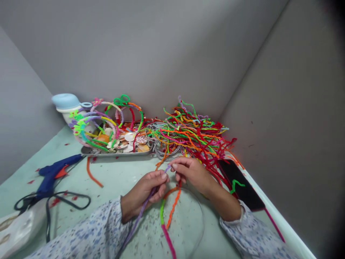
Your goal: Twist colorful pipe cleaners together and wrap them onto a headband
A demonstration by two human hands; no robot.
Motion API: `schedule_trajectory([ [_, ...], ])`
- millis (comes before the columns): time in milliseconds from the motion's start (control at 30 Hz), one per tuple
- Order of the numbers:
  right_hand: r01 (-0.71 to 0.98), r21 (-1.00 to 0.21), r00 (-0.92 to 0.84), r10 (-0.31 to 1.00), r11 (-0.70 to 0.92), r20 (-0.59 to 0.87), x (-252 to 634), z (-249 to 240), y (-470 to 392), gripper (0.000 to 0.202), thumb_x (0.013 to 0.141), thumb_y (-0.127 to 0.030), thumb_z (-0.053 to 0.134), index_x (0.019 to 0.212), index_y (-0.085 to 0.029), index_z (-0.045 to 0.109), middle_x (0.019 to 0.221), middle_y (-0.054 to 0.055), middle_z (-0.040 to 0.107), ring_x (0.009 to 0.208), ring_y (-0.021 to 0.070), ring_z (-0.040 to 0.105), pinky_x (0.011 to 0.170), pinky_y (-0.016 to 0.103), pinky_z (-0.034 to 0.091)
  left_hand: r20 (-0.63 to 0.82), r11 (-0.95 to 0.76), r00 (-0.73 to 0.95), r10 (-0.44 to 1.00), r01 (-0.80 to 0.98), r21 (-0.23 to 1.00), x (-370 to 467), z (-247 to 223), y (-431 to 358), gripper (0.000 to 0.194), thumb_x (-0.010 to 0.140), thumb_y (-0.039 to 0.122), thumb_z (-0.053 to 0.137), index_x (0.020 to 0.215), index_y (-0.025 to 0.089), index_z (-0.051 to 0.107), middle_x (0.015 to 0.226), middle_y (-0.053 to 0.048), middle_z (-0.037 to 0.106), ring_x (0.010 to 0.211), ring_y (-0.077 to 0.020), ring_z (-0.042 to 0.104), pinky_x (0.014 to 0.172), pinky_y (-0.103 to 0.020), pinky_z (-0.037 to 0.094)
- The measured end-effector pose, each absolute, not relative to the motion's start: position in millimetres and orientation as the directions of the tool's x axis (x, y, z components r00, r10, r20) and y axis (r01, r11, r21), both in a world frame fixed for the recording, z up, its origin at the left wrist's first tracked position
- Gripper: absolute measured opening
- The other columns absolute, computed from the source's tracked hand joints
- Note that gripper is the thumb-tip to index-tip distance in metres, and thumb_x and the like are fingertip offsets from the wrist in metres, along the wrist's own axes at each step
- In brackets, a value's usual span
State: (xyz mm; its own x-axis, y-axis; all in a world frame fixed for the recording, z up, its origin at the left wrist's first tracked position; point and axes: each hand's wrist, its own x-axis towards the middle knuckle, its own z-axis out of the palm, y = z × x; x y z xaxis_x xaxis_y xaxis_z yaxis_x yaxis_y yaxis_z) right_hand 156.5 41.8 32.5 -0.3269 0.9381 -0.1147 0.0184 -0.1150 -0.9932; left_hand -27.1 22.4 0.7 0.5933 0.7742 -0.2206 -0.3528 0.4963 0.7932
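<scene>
A purple pipe cleaner (142, 212) runs up from the lower edge of the view through my left hand (149, 189), whose fingers are closed around it. My right hand (188, 171) pinches its upper end between thumb and fingertip, close beside the left fingertips. Beneath the hands lies a headband hoop (162, 212), wrapped in orange, green and magenta along its left side, with bare grey wire curving on its right. A loose orange pipe cleaner (174, 208) hangs inside the hoop near its top.
A tray (121, 154) of shells with finished wrapped headbands (107, 117) stands at the back, beside a blue-lidded bottle (66, 102). A heap of pipe cleaners (194, 133) lies behind my hands. A blue glue gun (51, 176) with its cord is left; a black phone (241, 185) is right.
</scene>
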Motion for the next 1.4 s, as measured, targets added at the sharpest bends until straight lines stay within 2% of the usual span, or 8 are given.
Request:
schedule_trajectory([
  [167, 0.069, -0.997, -0.321, 0.945, -0.039, -0.059, 153, 26, 42, 0.019, 0.082, -0.034, 0.064, 0.092, -0.019, 0.068, 0.061, -0.003, 0.062, 0.049, 0.0095, 0.053, 0.047, 0.021, 0.041, -0.223, 0.475, 0.589, 0.777, -0.314, 0.822, -25, 1, 22, 0.024, 0.086, 0.036, 0.062, 0.078, 0.014, 0.058, 0.043, 0.007, 0.048, 0.031, -0.0019, 0.026, 0.033, -0.016, 0.014],
  [333, 0.035, -0.999, -0.357, 0.933, -0.029, -0.040, 149, 18, 40, 0.013, 0.083, -0.032, 0.062, 0.085, -0.020, 0.065, 0.071, -0.002, 0.063, 0.052, 0.0088, 0.053, 0.049, 0.022, 0.041, -0.217, 0.453, 0.533, 0.818, -0.364, 0.814, -22, 7, 21, 0.025, 0.085, 0.037, 0.063, 0.085, 0.013, 0.059, 0.056, 0.002, 0.058, 0.040, -0.0041, 0.043, 0.038, -0.014, 0.028],
  [400, 0.067, -0.997, -0.348, 0.937, 0.022, -0.003, 148, 16, 39, 0.011, 0.084, -0.029, 0.060, 0.086, -0.020, 0.066, 0.072, -0.002, 0.063, 0.054, 0.0091, 0.053, 0.051, 0.022, 0.041, -0.208, 0.440, 0.510, 0.835, -0.391, 0.808, -21, 5, 22, 0.024, 0.084, 0.036, 0.064, 0.087, 0.013, 0.059, 0.057, 0.002, 0.058, 0.040, -0.0042, 0.044, 0.039, -0.014, 0.030],
  [567, 0.246, -0.934, -0.324, 0.930, 0.259, 0.173, 147, 16, 35, 0.011, 0.084, -0.021, 0.058, 0.087, -0.021, 0.068, 0.075, 0.000, 0.063, 0.064, 0.0125, 0.055, 0.059, 0.024, 0.043, -0.214, 0.447, 0.506, 0.836, -0.401, 0.800, -23, -2, 25, 0.018, 0.084, 0.029, 0.064, 0.081, 0.013, 0.058, 0.054, 0.004, 0.056, 0.038, -0.0038, 0.041, 0.037, -0.014, 0.029],
  [667, 0.284, -0.898, -0.333, 0.913, 0.336, 0.236, 148, 14, 35, 0.012, 0.084, -0.018, 0.057, 0.086, -0.022, 0.069, 0.076, 0.001, 0.062, 0.066, 0.0134, 0.055, 0.060, 0.025, 0.042, -0.208, 0.445, 0.507, 0.837, -0.408, 0.797, -24, -3, 25, 0.018, 0.084, 0.027, 0.062, 0.074, 0.014, 0.055, 0.051, 0.004, 0.055, 0.037, -0.0037, 0.039, 0.036, -0.014, 0.026],
  [1000, 0.306, -0.856, -0.375, 0.880, 0.416, 0.293, 151, 11, 36, 0.012, 0.084, -0.018, 0.056, 0.084, -0.021, 0.068, 0.072, 0.000, 0.058, 0.062, 0.0131, 0.052, 0.058, 0.025, 0.040, -0.247, 0.484, 0.536, 0.807, -0.362, 0.797, -24, 1, 26, 0.016, 0.081, 0.027, 0.063, 0.073, 0.014, 0.056, 0.046, 0.005, 0.053, 0.033, -0.0038, 0.034, 0.033, -0.015, 0.020],
  [1167, 0.269, -0.884, -0.402, 0.878, 0.382, 0.257, 155, 11, 38, 0.013, 0.084, -0.020, 0.057, 0.084, -0.021, 0.069, 0.074, 0.001, 0.060, 0.063, 0.0131, 0.054, 0.057, 0.025, 0.041, -0.253, 0.494, 0.553, 0.794, -0.344, 0.798, -24, 3, 25, 0.018, 0.081, 0.028, 0.063, 0.071, 0.014, 0.055, 0.043, 0.005, 0.051, 0.031, -0.0036, 0.031, 0.033, -0.016, 0.017],
  [1400, 0.312, -0.835, -0.430, 0.851, 0.453, 0.301, 158, 17, 39, 0.012, 0.082, -0.018, 0.059, 0.084, -0.020, 0.071, 0.073, 0.002, 0.063, 0.065, 0.0142, 0.057, 0.060, 0.026, 0.044, -0.251, 0.498, 0.569, 0.783, -0.332, 0.801, -26, 2, 25, 0.015, 0.081, 0.026, 0.061, 0.074, 0.014, 0.057, 0.042, 0.005, 0.049, 0.030, -0.0038, 0.031, 0.034, -0.018, 0.018],
])
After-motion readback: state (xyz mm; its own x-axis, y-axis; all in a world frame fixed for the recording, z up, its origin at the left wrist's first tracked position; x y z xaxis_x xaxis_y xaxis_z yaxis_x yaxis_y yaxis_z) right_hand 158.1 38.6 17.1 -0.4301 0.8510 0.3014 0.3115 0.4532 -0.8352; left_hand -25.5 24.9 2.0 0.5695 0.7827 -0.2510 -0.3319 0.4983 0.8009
